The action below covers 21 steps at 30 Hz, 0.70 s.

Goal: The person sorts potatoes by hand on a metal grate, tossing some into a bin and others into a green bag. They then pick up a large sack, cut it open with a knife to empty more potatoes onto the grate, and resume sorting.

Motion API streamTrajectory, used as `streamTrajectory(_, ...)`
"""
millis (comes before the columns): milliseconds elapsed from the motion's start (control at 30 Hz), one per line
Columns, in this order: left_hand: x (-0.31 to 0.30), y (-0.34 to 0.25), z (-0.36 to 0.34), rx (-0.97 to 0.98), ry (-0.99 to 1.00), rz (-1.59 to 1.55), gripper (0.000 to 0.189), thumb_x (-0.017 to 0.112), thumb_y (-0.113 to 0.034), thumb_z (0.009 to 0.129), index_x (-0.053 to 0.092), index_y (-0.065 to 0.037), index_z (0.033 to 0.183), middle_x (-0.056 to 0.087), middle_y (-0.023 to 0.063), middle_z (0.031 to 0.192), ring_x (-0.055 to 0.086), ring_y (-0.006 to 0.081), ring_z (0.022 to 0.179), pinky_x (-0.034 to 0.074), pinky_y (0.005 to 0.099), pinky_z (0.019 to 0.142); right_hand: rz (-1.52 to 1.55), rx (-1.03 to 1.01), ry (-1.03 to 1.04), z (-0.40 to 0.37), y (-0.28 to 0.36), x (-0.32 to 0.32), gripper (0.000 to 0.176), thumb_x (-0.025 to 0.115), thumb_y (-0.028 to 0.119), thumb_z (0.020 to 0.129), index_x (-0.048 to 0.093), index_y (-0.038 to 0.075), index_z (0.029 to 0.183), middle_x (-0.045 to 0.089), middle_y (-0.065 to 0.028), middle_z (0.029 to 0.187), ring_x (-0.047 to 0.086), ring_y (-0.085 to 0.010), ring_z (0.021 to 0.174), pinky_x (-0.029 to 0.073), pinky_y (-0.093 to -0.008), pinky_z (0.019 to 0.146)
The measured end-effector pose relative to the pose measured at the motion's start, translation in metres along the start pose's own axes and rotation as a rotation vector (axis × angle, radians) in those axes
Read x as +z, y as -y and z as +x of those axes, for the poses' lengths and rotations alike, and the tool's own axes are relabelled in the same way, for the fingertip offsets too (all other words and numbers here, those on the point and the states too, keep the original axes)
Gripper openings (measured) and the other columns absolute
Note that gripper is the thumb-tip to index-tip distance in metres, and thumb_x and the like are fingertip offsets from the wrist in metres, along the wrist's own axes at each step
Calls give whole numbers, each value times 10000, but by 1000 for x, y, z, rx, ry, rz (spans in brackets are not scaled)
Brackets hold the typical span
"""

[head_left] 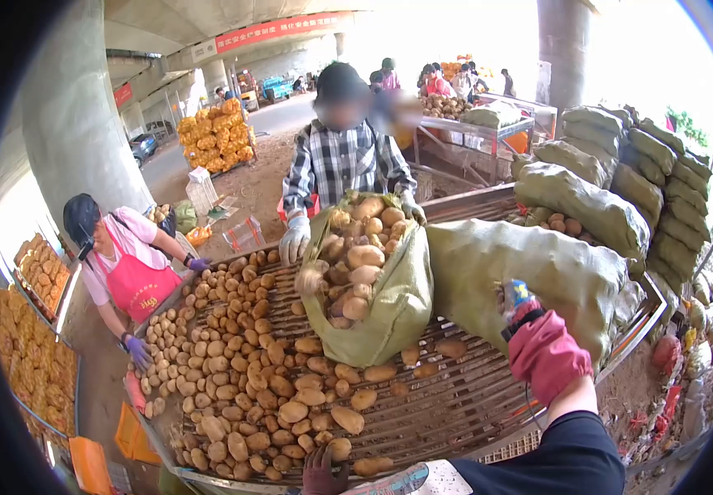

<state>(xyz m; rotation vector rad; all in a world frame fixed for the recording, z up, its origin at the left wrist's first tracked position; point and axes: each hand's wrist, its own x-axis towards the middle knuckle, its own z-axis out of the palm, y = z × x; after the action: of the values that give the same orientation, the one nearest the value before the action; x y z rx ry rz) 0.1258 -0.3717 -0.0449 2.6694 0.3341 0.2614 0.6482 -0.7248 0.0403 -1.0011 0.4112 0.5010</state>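
The red overhead banner [278, 31] partly reads "安全", meaning "safety".

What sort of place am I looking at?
Probably a potato sorting and packing site, seemingly under a bridge: loose potatoes cover much of a slatted table, and bulging green sacks are stacked on the right.

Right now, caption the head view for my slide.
Left hand at the potatoes, right hand beside a bulging green sack.

On the rack [455, 404], potatoes [245, 363] lie mostly left of sacks [521, 276].
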Motion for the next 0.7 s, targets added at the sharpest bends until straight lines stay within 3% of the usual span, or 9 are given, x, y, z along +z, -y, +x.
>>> streamTrajectory(133,-2,2,1,3,6,18,754,694,-413,802,421,-55,1408,483,243,1360,452,422,1261,394,503,1054,-53,-223,-151,-17,-35,31,204,519,259,937,538,177,751,545,55,604,473,-53,442,356,-194,348)
streamTrajectory(200,-2,1,2,-2,18,30,765,697,-418,801,417,-55,1412,471,248,1367,444,429,1262,394,509,1051,-340,-118,-10,28,-19,9,210,539,282,934,539,182,749,561,50,616,497,-67,451,383,-223,361)
streamTrajectory(233,-4,0,2,-3,23,36,770,699,-421,800,415,-55,1415,465,251,1371,440,433,1263,394,513,1049,131,108,106,105,-20,-32,197,547,284,915,538,183,746,573,39,622,522,-86,463,414,-248,384)
streamTrajectory(300,-9,-2,0,-15,42,43,780,702,-426,798,411,-56,1419,454,257,1378,433,440,1263,395,520,1046,237,34,56,95,-30,-9,186,540,285,907,540,191,746,559,38,607,506,-93,455,394,-254,383)
streamTrajectory(367,-15,-6,1,-33,64,53,790,705,-432,796,407,-56,1424,442,262,1386,425,448,1264,395,526,1042,338,47,358,201,-66,-71,162,576,311,954,603,158,906,619,-42,777,591,-153,584,478,-278,447)
streamTrajectory(533,7,11,-3,73,-52,140,782,722,-443,784,439,-67,1409,481,214,1385,444,446,1256,411,537,1024,191,-110,173,213,-84,-30,106,556,262,945,578,208,857,572,-32,649,554,-153,502,414,-269,386)
streamTrajectory(600,7,10,-1,93,-63,150,787,723,-457,781,442,-67,1405,487,215,1378,450,443,1252,409,533,1028,142,95,198,164,-47,8,103,625,234,897,589,175,821,624,-32,767,584,-200,554,470,-280,454)
streamTrajectory(700,0,4,4,101,-38,142,795,724,-477,776,448,-67,1400,495,217,1367,459,437,1244,405,526,1033,555,176,378,234,-73,-3,102,613,238,906,598,171,831,627,-33,770,596,-190,572,477,-284,457)
